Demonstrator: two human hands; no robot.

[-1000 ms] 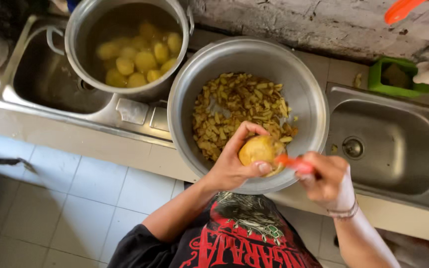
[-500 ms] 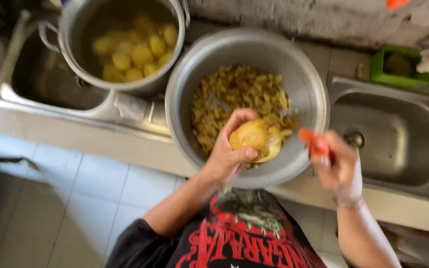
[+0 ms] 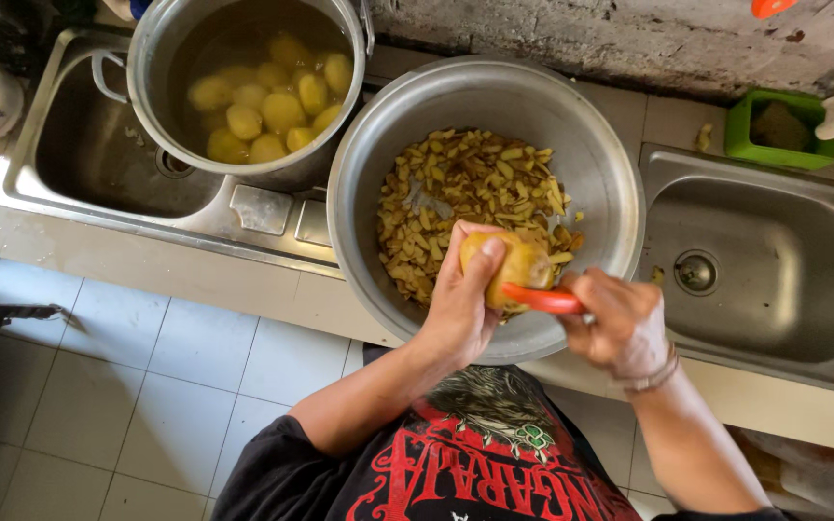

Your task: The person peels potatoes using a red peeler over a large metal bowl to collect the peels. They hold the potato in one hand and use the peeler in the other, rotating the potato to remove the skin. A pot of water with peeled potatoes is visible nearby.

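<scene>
The landmark is the large metal bowl (image 3: 486,203), which rests on the tiled bench (image 3: 243,280) between two steel sinks and holds a layer of yellow-brown potato peelings (image 3: 456,198) across its floor. The left hand (image 3: 462,299) is positioned over the near rim of the bowl, fingers and thumb clamped around a partly peeled yellow potato (image 3: 509,265); the potato sits above the near right part of the bowl, just over the peelings. The right hand (image 3: 620,323) is at the near right rim of the bowl, closed around an orange-red peeler (image 3: 542,299), whose end lies against the underside of the potato. A band is worn on the right wrist. The two hands are close together, separated only by the potato and the peeler. To the far left of the bowl, a tall metal pot (image 3: 243,82) stands in the left sink (image 3: 79,154); it contains water and several peeled yellow potatoes. To the right of the bowl lies the right sink (image 3: 774,270) with its drain visible. Beyond that sink, against the rough wall, stands a small green container (image 3: 784,125).
</scene>
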